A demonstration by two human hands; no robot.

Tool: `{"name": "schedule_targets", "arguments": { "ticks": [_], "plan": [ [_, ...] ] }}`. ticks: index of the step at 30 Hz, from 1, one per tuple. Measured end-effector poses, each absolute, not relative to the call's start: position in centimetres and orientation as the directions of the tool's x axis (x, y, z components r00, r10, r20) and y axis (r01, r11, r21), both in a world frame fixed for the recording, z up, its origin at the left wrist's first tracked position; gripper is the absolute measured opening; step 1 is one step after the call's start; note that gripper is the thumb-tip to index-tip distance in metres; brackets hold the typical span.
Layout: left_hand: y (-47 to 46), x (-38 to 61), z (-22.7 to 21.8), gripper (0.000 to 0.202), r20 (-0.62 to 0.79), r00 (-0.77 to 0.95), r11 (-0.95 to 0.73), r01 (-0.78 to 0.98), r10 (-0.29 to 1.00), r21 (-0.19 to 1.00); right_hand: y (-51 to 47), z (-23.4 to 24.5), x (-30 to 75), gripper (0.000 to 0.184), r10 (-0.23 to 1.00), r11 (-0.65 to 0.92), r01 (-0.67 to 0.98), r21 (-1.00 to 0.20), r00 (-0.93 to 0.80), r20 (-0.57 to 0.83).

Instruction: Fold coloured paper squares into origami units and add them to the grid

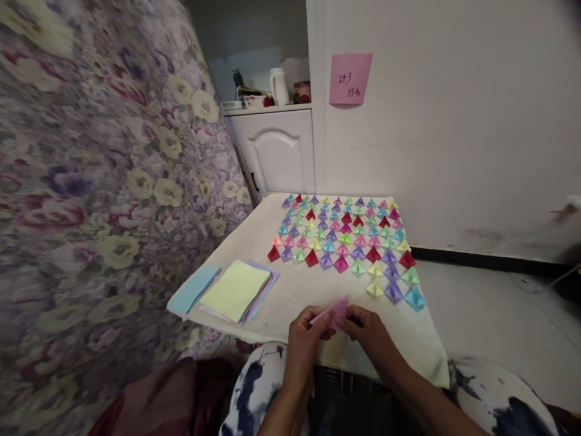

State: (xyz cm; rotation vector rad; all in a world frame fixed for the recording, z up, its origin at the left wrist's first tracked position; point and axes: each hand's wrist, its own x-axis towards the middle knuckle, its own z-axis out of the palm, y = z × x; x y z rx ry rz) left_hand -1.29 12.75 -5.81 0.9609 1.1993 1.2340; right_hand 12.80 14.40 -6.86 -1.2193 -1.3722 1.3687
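A pink sheet of paper (pixel 338 307), folded to a point at its upper right, is held up over the near edge of the table. My left hand (pixel 309 327) pinches it from the left, with the fingers behind and the thumb in front. At its lower right side, my right hand (pixel 361 324) grips the paper between thumb and fingers. Beyond my hands lie rows of small folded paper pieces (pixel 357 267) in many colours. Left of my hands sits a stack of square coloured paper (pixel 238 289) with a pale yellow sheet on top.
Blue paper (pixel 194 289) lies at the left corner of the cream-covered table (pixel 290 290). A flowered curtain (pixel 118 181) hangs along the left. Behind the table stand a white cabinet (pixel 279 151) and a wall bearing a pink note (pixel 350 79). A white jug (pixel 279 86) is on the shelf.
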Motion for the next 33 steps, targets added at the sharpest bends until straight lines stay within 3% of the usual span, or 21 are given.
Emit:
{"name": "schedule_targets", "arguments": {
  "ticks": [4, 13, 20, 25, 28, 31, 33],
  "plan": [
    [12.6, -0.9, -6.0, 0.02, -0.149, -0.026, 0.14, -0.221, 0.989, 0.965, 14.3, -6.3, 12.7, 0.022, 0.986, -0.067, 0.075, -0.995, -0.147, -0.077],
    [12.4, -0.6, -5.6, 0.02, -0.126, -0.121, 0.097, -0.217, 0.985, 0.971, 14.1, -6.4, 12.4, 0.019, 0.977, -0.084, 0.01, -0.996, -0.194, -0.084],
    [12.1, 0.0, -4.6, 0.043, -0.088, 0.077, 0.11, -0.366, 0.993, 0.924, 13.8, -6.2, 12.2, 0.021, 0.953, -0.101, -0.071, -0.992, -0.293, -0.076],
    [11.8, 0.0, -4.6, 0.042, -0.146, 0.101, 0.172, -0.329, 0.984, 0.929, 13.8, -6.8, 11.9, 0.019, 0.932, -0.124, -0.108, -0.986, -0.353, -0.078],
    [11.8, -0.2, -4.6, 0.039, -0.106, 0.107, 0.131, -0.267, 0.989, 0.955, 13.8, -7.0, 12.0, 0.021, 0.925, -0.151, -0.071, -0.986, -0.363, -0.115],
    [12.0, -0.3, -4.5, 0.033, -0.021, 0.071, 0.031, -0.146, 0.997, 0.989, 13.8, -6.3, 12.5, 0.02, 0.966, -0.092, 0.014, -0.996, -0.243, -0.093],
    [12.0, -0.3, -4.5, 0.032, 0.004, 0.03, -0.002, -0.078, 1.0, 0.997, 13.6, -5.5, 13.0, 0.016, 0.997, 0.034, 0.119, -0.992, -0.066, 0.027]
  ]
}}
